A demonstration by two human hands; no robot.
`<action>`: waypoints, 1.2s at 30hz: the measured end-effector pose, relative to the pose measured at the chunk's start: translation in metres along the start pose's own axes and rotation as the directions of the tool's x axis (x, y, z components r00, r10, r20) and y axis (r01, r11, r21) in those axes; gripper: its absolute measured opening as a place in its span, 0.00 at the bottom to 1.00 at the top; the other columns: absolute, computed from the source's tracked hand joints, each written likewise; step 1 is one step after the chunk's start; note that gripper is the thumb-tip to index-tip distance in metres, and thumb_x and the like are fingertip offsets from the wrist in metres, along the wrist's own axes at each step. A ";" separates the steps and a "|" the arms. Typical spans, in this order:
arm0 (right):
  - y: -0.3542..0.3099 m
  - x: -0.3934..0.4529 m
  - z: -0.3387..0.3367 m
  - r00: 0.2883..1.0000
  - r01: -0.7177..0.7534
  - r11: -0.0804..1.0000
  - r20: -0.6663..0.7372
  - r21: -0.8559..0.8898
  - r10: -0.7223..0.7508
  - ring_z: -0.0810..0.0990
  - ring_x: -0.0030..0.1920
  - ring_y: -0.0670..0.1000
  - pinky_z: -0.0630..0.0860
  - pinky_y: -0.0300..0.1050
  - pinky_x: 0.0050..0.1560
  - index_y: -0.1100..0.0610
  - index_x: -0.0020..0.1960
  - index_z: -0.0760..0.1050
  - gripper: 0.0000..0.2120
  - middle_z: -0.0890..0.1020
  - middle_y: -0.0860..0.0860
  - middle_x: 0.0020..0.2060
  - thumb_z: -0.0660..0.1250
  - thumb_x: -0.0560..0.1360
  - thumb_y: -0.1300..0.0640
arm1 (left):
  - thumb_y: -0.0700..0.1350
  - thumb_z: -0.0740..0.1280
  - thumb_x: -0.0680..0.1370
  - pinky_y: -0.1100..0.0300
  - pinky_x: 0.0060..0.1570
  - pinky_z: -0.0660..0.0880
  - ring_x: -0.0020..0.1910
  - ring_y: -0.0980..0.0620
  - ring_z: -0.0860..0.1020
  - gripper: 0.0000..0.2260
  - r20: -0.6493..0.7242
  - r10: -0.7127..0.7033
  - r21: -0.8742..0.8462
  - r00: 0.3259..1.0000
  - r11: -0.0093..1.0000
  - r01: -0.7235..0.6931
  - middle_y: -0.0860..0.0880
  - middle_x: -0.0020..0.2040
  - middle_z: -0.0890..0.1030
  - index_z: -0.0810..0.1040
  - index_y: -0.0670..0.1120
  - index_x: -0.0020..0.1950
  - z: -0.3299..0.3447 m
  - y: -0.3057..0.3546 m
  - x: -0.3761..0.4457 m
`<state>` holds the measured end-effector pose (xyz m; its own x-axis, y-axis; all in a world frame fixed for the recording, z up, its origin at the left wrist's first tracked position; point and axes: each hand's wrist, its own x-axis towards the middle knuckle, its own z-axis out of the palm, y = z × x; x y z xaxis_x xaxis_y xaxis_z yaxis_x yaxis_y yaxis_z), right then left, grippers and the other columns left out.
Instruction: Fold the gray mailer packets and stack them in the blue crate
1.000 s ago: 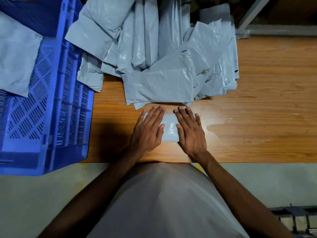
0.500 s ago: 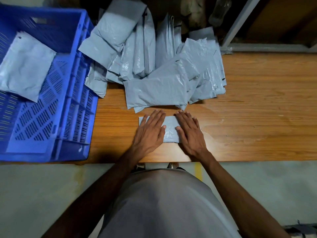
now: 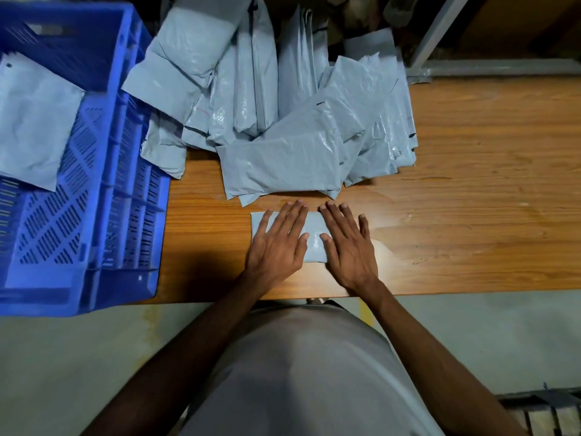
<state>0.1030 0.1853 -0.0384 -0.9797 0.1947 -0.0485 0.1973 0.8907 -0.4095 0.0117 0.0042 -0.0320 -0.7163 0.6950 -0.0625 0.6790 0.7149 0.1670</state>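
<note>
Head view, looking down on the brown wood-grain worktop (image 3: 471, 215). The left hand (image 3: 278, 243) and the right hand (image 3: 349, 247) lie flat, fingers straight and slightly spread, pressing down on the small folded gray plastic mailer packet (image 3: 312, 234) near the middle of the worktop's front edge. The packet shows between the two hands and past the left fingertips; its right end is hidden under the right hand. Both hands and the packet keep the positions and pose seen in the two earlier frames; no finger has lifted or curled. What differs is the view itself: the scene now sits lower in the frame than one second ago, so more of the far edge shows. Just behind the hands, a loose heap of unfolded gray plastic mailers (image 3: 283, 114) spreads toward the worktop's far edge, unmoved. The blue slotted plastic crate (image 3: 103, 190) stands at the worktop's left end, overhanging the front edge. One flat gray mailer packet (image 3: 31, 121) lies inside it, against the left side, as before. The crate is slightly blurred.
</note>
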 end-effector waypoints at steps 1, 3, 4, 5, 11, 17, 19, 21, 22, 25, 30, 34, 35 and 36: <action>0.001 0.000 0.000 1.000 -0.002 1.000 0.002 -0.003 0.002 0.48 0.84 0.47 0.49 0.61 0.82 0.48 0.85 0.54 0.26 0.55 0.45 0.84 0.48 0.88 0.47 | 0.55 0.47 0.87 0.44 0.80 0.53 0.84 0.52 0.52 0.28 -0.001 0.002 0.003 1.000 1.000 -0.002 0.49 0.86 0.52 0.52 0.47 0.86 0.000 0.000 0.000; 0.002 0.002 -0.001 1.000 -0.004 1.000 0.011 0.000 0.004 0.48 0.84 0.47 0.49 0.60 0.82 0.48 0.85 0.54 0.26 0.55 0.44 0.84 0.49 0.88 0.47 | 0.54 0.48 0.86 0.44 0.80 0.53 0.84 0.52 0.52 0.28 -0.001 0.005 0.005 1.000 1.000 -0.005 0.49 0.86 0.52 0.52 0.46 0.86 0.000 0.000 0.002; 0.002 0.002 -0.001 1.000 -0.004 1.000 0.016 0.001 0.004 0.48 0.84 0.47 0.48 0.60 0.83 0.48 0.85 0.54 0.26 0.54 0.44 0.84 0.49 0.88 0.47 | 0.54 0.48 0.86 0.44 0.80 0.53 0.84 0.52 0.51 0.28 0.000 0.004 0.007 1.000 1.000 -0.004 0.49 0.86 0.52 0.51 0.46 0.86 0.000 0.000 0.003; 0.001 0.003 -0.002 1.000 -0.005 1.000 0.021 0.002 0.005 0.47 0.84 0.47 0.48 0.60 0.83 0.47 0.85 0.54 0.26 0.54 0.43 0.84 0.49 0.88 0.47 | 0.54 0.49 0.86 0.44 0.80 0.52 0.84 0.52 0.52 0.29 0.002 0.003 0.010 1.000 1.000 -0.003 0.49 0.86 0.53 0.51 0.46 0.86 0.001 -0.001 0.004; 0.001 0.006 -0.003 0.998 -0.010 1.000 0.055 -0.009 0.011 0.46 0.84 0.47 0.44 0.57 0.83 0.46 0.85 0.52 0.26 0.52 0.43 0.84 0.49 0.88 0.47 | 0.54 0.48 0.86 0.42 0.80 0.53 0.84 0.52 0.52 0.29 0.038 0.010 0.008 0.999 1.000 -0.010 0.48 0.85 0.53 0.52 0.45 0.86 0.000 -0.002 0.006; 0.001 0.006 -0.004 0.997 -0.012 1.000 0.078 -0.020 0.014 0.45 0.84 0.46 0.46 0.59 0.83 0.46 0.86 0.51 0.26 0.51 0.43 0.85 0.47 0.88 0.46 | 0.55 0.48 0.86 0.43 0.80 0.54 0.84 0.51 0.54 0.28 0.032 0.020 0.014 0.999 1.000 -0.021 0.47 0.85 0.55 0.53 0.44 0.85 -0.001 -0.001 0.007; 0.001 0.005 -0.005 0.996 -0.011 1.000 0.083 -0.019 0.012 0.45 0.84 0.46 0.47 0.60 0.83 0.45 0.86 0.50 0.26 0.51 0.42 0.85 0.46 0.88 0.46 | 0.54 0.48 0.86 0.43 0.79 0.54 0.83 0.51 0.55 0.28 0.020 0.025 0.003 0.999 1.000 -0.025 0.48 0.85 0.56 0.54 0.45 0.85 -0.002 -0.001 0.006; 0.000 0.004 -0.005 0.997 -0.013 1.000 0.081 -0.009 0.014 0.44 0.84 0.46 0.47 0.60 0.83 0.43 0.85 0.50 0.26 0.50 0.43 0.85 0.45 0.88 0.45 | 0.54 0.48 0.86 0.44 0.80 0.54 0.83 0.52 0.56 0.28 0.013 0.027 -0.020 1.000 0.999 -0.027 0.48 0.85 0.57 0.55 0.45 0.85 -0.002 0.000 0.005; -0.001 0.003 -0.007 0.997 -0.011 1.000 0.077 -0.002 0.011 0.45 0.84 0.46 0.46 0.60 0.83 0.42 0.85 0.49 0.26 0.50 0.43 0.85 0.45 0.88 0.45 | 0.54 0.48 0.87 0.44 0.80 0.53 0.83 0.51 0.56 0.27 0.006 0.027 -0.048 1.000 0.998 -0.027 0.48 0.84 0.58 0.55 0.46 0.85 -0.004 0.000 0.006; -0.003 0.001 -0.012 0.998 0.009 0.997 0.054 0.082 -0.014 0.45 0.84 0.47 0.47 0.61 0.82 0.42 0.85 0.52 0.26 0.51 0.44 0.85 0.46 0.88 0.44 | 0.53 0.52 0.87 0.43 0.81 0.54 0.82 0.49 0.58 0.26 -0.057 0.016 -0.243 0.998 0.970 -0.029 0.46 0.83 0.63 0.61 0.44 0.83 -0.007 -0.006 0.003; 0.005 -0.013 -0.022 0.998 0.047 0.953 0.028 0.301 -0.058 0.50 0.84 0.48 0.54 0.66 0.79 0.49 0.84 0.58 0.34 0.58 0.46 0.83 0.59 0.80 0.42 | 0.46 0.65 0.73 0.44 0.72 0.66 0.72 0.45 0.69 0.23 -0.195 -0.104 -0.474 0.975 0.880 -0.001 0.46 0.69 0.72 0.75 0.47 0.68 -0.029 -0.022 -0.032; 0.008 -0.032 -0.021 0.996 0.051 0.930 0.051 0.363 -0.075 0.55 0.83 0.51 0.55 0.72 0.77 0.49 0.83 0.59 0.45 0.62 0.47 0.82 0.63 0.65 0.51 | 0.47 0.70 0.65 0.48 0.71 0.68 0.71 0.47 0.68 0.34 -0.076 -0.067 -0.434 0.995 0.900 0.028 0.50 0.71 0.69 0.71 0.50 0.72 -0.027 -0.036 -0.060; 0.007 -0.035 -0.019 0.997 0.057 0.923 0.031 0.382 -0.074 0.57 0.83 0.51 0.54 0.73 0.77 0.49 0.83 0.60 0.44 0.64 0.47 0.81 0.62 0.66 0.52 | 0.44 0.71 0.64 0.48 0.72 0.68 0.72 0.48 0.68 0.35 -0.078 -0.064 -0.444 0.995 0.896 0.023 0.50 0.72 0.68 0.71 0.50 0.72 -0.023 -0.038 -0.062; 0.006 -0.036 -0.019 0.997 0.065 0.914 0.007 0.399 -0.074 0.60 0.82 0.51 0.55 0.73 0.76 0.49 0.82 0.62 0.42 0.66 0.47 0.80 0.61 0.67 0.53 | 0.40 0.71 0.64 0.48 0.72 0.69 0.73 0.49 0.68 0.35 -0.092 -0.076 -0.471 0.993 0.882 0.024 0.50 0.72 0.69 0.72 0.49 0.72 -0.020 -0.039 -0.064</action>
<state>0.1404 0.1909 -0.0220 -0.9919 0.1249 -0.0246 0.1019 0.6632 -0.7414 0.0271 -0.0698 -0.0144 -0.7775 0.6287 0.0156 0.5059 0.6105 0.6094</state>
